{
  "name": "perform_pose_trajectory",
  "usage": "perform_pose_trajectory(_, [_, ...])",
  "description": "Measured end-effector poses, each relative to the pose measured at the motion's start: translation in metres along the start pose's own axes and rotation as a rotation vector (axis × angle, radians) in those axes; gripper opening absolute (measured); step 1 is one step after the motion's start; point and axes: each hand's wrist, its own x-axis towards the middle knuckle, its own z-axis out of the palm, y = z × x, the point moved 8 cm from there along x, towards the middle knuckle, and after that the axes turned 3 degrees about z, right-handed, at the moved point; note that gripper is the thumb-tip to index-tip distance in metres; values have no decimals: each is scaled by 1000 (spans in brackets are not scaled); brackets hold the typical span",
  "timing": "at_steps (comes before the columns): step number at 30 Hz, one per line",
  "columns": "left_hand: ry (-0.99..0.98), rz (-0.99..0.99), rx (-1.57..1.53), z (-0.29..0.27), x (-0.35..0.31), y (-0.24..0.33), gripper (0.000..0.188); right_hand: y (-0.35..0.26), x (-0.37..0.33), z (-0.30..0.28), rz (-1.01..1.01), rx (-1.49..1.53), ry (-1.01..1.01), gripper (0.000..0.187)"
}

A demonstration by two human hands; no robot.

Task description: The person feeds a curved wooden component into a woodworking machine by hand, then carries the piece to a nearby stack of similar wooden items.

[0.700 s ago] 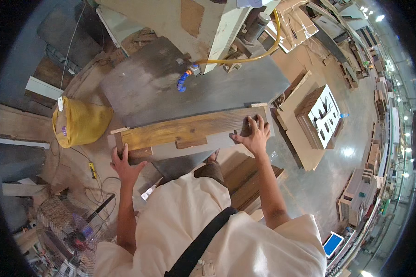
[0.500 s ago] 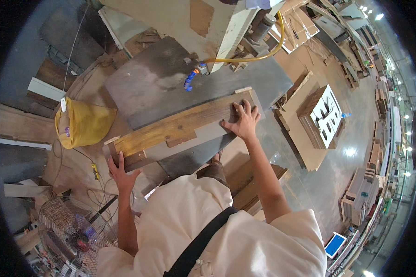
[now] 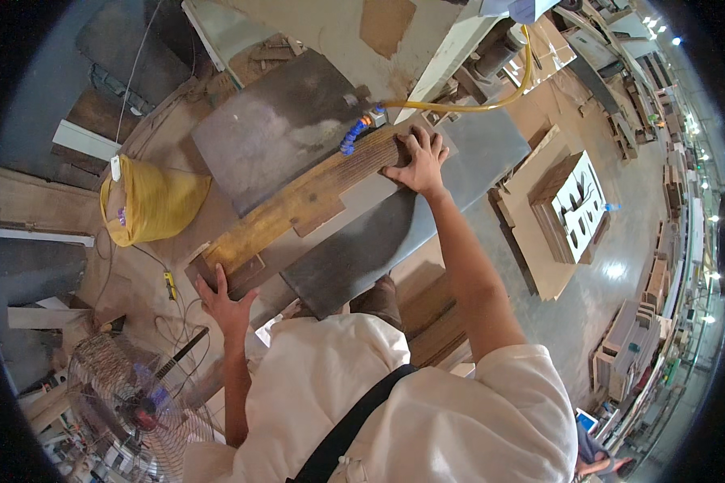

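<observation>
A long brown wooden board (image 3: 322,189) with a stepped near edge lies in a flat grey-brown template (image 3: 358,191), over a dark metal machine table (image 3: 346,251). My left hand (image 3: 227,306) grips the near left end, its thumb spread and fingers over the corner. Toward the far right end, my right hand (image 3: 419,163) clasps the board from above with bent, spread fingers. A blue and orange segmented nozzle (image 3: 353,137) hangs close to the board's far edge, left of my right hand. The undersides of the board and template are hidden.
The machine's pale body (image 3: 322,24) rises beyond the table, with a yellow hose (image 3: 467,106). A yellow sack (image 3: 153,201) stands left; a wire-cage fan (image 3: 129,402) and cables are nearer. Stacked cut panels (image 3: 568,209) stand right. Part of another person (image 3: 596,463) shows lower right.
The board and template have swung, their right end going farther away toward the nozzle. My right arm reaches out farther, and both hands stay on the board. The view has shifted slightly.
</observation>
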Motion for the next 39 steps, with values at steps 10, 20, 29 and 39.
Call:
perform_pose_trajectory(10, [-37,-87,-54,-5,11,14,110,0,20,8,15,2,1,88])
perform_pose_trajectory(20, [31,0,-41,-6,11,21,108,7,24,11,16,1,14,93])
perform_pose_trajectory(29, [-16,-68,-11,7,9,28,112,21,32,5,43,-12,-23,91])
perform_pose_trajectory(39, [-9,-79,-72,1,13,38,112,26,41,14,28,-46,-48,91])
